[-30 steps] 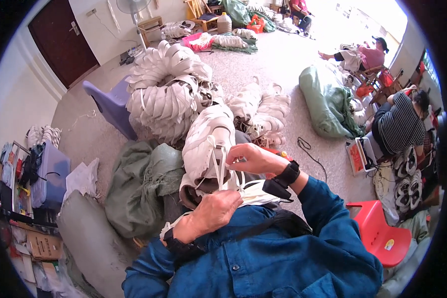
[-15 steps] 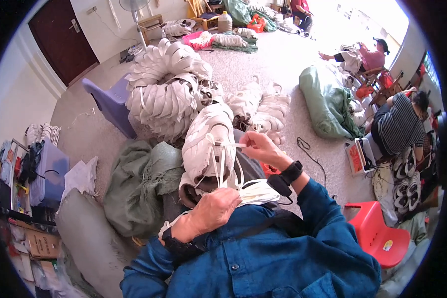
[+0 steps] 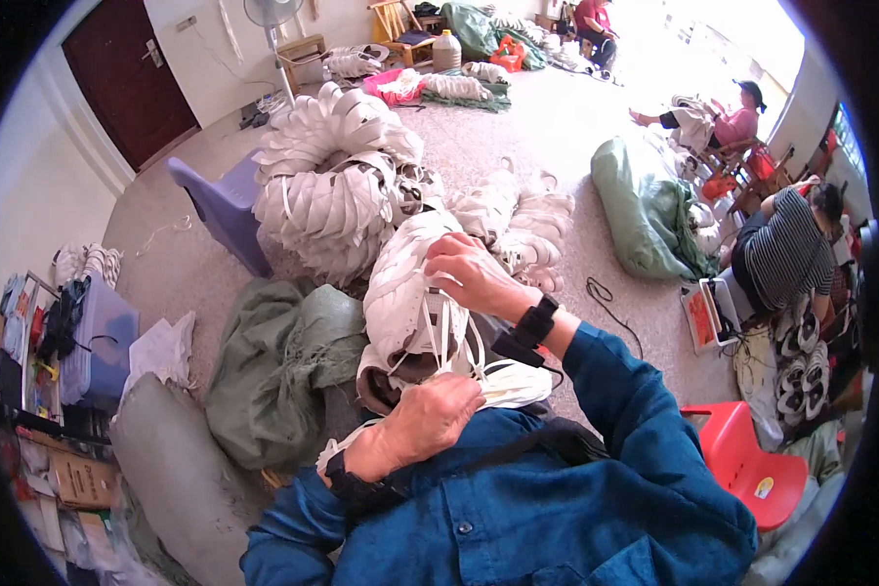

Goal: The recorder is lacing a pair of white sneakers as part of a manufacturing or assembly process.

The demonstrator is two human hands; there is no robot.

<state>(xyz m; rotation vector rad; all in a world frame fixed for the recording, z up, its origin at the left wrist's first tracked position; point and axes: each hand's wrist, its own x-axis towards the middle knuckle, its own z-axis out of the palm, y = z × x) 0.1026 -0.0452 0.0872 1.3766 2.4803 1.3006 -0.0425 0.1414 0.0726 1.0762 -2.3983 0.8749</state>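
A white shoe upper [image 3: 400, 303] rests over my lap, at the near end of a stack of nested uppers. White shoelaces [image 3: 446, 327] hang across its eyelet area. My left hand [image 3: 430, 415] is closed in a pinch low beside the upper's opening, with lace strands running up from its fingers. Over the upper's right side is my right hand [image 3: 471, 278], its fingers bent together at the lacing; they seem to pinch a lace, though the tip is partly hidden. A bundle of loose white laces [image 3: 513, 386] lies on my lap just right of the left hand.
A large coil of stacked uppers [image 3: 332, 195] sits beyond, by a purple chair [image 3: 220, 210]. Green sacks [image 3: 273, 371] lie at my left. A red chair [image 3: 752, 469] stands to the right. Further off are another green sack [image 3: 640, 210] and a co-worker in stripes [image 3: 791, 249].
My right hand has moved left and away from me, from holding a lace out to the side to lying over the upper's lacing. My left hand has shifted slightly right, still closed.
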